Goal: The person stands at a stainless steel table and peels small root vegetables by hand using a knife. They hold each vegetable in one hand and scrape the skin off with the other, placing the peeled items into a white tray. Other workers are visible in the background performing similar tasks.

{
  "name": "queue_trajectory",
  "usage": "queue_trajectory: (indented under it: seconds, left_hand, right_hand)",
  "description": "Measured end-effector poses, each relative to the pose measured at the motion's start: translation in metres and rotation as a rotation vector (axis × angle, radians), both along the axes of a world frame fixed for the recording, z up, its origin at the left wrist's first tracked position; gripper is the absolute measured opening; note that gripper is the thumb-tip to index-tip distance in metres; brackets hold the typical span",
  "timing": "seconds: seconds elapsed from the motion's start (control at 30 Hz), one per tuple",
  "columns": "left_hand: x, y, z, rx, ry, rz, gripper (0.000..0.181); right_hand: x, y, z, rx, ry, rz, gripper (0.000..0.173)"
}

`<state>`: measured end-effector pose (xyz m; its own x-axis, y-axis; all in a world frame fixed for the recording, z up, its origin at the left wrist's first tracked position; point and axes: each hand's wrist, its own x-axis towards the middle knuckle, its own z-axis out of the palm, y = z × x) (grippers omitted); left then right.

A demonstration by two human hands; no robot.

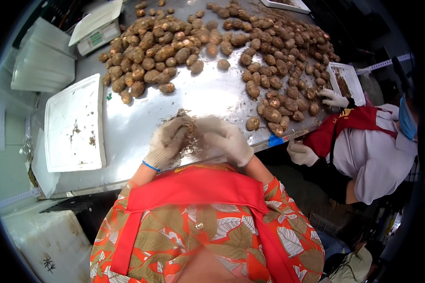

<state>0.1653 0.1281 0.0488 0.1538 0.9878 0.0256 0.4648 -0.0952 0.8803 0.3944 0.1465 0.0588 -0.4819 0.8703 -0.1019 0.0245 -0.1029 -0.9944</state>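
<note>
Both my hands wear off-white knit gloves and are cupped facing each other at the table's near edge. My left hand (168, 140) curls against a bunch of dry root fibres and skin scraps (190, 131). My right hand (226, 136) is blurred on the other side of them, its fingers pointing left. More scraps lie on the metal table (134, 123) between and below the palms. Whether either hand grips the scraps is not plain. Beyond my hands lies a heap of brown, hairy taro corms (145, 53), with a single corm (223, 64) apart from it.
Left stand a white tray (74, 123) with scraps, a scale (97, 30) and translucent bins (44, 55). A second taro heap (287, 63) spreads right. There a co-worker's gloved hand (333, 98) touches the heap's edge beside another white tray (352, 83); the other hand (302, 153) is lower.
</note>
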Motion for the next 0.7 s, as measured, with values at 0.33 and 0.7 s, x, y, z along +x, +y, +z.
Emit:
queue_trajectory:
  seconds: [0.33,0.7]
  left_hand:
    - [-0.018,-0.002,0.001,0.0,0.05,0.001,0.023]
    - [-0.022,-0.006,-0.011,0.07,0.082,0.004,0.022]
  right_hand:
    - [0.092,0.033,-0.034,0.13,-0.576,-0.491,0.048]
    - [0.08,0.13,-0.04,0.22,-1.32,-0.306,0.036]
